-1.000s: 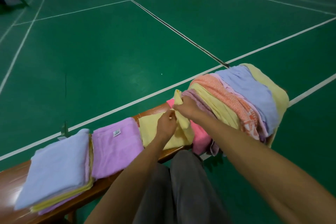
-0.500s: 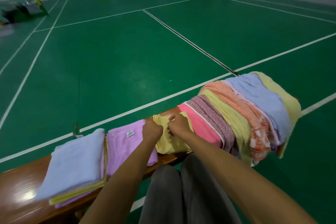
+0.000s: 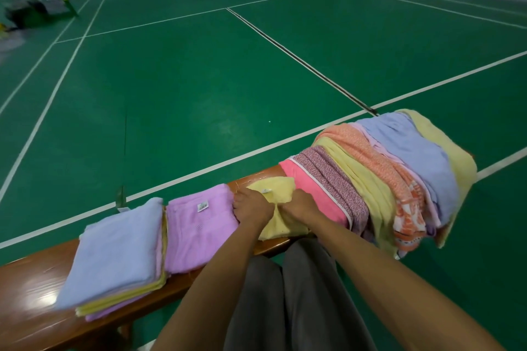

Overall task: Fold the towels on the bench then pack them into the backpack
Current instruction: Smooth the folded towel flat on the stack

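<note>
A small yellow towel (image 3: pixel 275 189) lies folded on the wooden bench (image 3: pixel 28 291), just left of a pink towel (image 3: pixel 310 184). My left hand (image 3: pixel 252 206) and my right hand (image 3: pixel 299 209) both rest on top of it side by side, knuckles up, fingers bent over the cloth. A folded purple towel (image 3: pixel 196 229) lies to its left. Further left sits a stack of folded towels (image 3: pixel 119 256) with a light blue one on top. Several unfolded towels (image 3: pixel 399 174) hang draped over the bench's right end. No backpack is in view.
The bench runs from bottom left to right across a green sports court floor (image 3: pixel 199 80) with white lines. My legs in grey trousers (image 3: pixel 285 299) are in front of the bench. Blurred equipment (image 3: pixel 25 13) stands far off at the back left.
The yellow towel's lifted flap has been brought down and now lies folded flat on the bench. Both hands dropped with it and sit on top.
</note>
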